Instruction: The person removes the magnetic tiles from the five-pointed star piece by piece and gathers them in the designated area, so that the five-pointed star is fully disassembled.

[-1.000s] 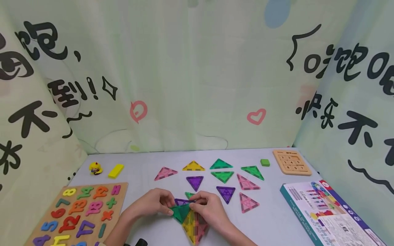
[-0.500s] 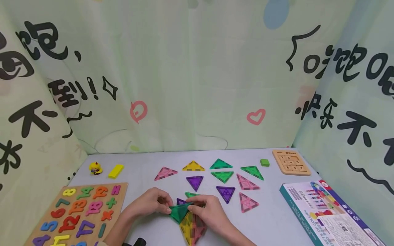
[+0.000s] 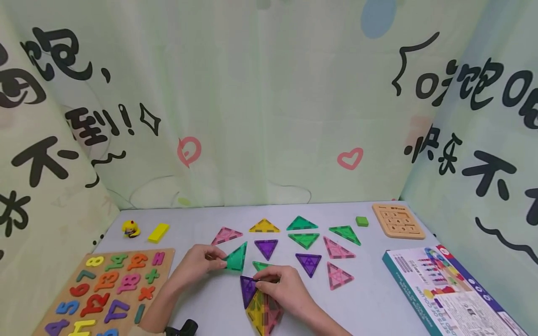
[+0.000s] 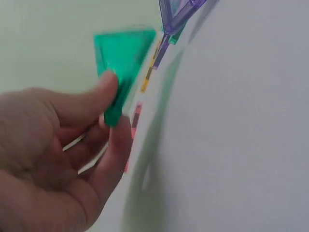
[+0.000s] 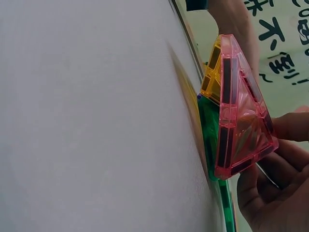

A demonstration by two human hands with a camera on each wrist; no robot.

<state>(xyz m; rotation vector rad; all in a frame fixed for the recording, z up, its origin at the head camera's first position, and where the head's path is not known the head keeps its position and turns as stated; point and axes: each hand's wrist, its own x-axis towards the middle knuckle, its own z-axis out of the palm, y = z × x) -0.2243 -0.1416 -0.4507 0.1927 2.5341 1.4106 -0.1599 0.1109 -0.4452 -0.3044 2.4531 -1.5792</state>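
A translucent green triangular magnetic tile [image 3: 236,258] is pinched at one corner between the thumb and fingers of the left hand [image 3: 201,263], held tilted above the pale grey surface [image 3: 378,298], just left of a small structure of joined translucent tiles [image 3: 260,305] in purple, yellow and pink. The right hand [image 3: 286,289] grips that structure at its top, fingers curled over the upper edges; the right wrist view shows a pink triangular tile [image 5: 241,111] standing on edge against a yellow one [image 5: 211,67], fingertips [image 5: 285,126] holding its outer corner. Beyond the hands, loose triangular tiles lie flat in rows: a pink one [image 3: 226,235], a yellow one [image 3: 264,227], green ones [image 3: 301,224], purple ones [image 3: 266,248] and more pink ones [image 3: 338,275]. A wooden number puzzle board with coloured digits [image 3: 105,289] lies at the near left, with a yellow rectangular block [image 3: 158,232] and a small yellow toy figure [image 3: 130,229] behind it. At the far right sit a small green cube [image 3: 362,221], a wooden sliding number puzzle [image 3: 397,221] and a printed cardboard box [image 3: 454,294].
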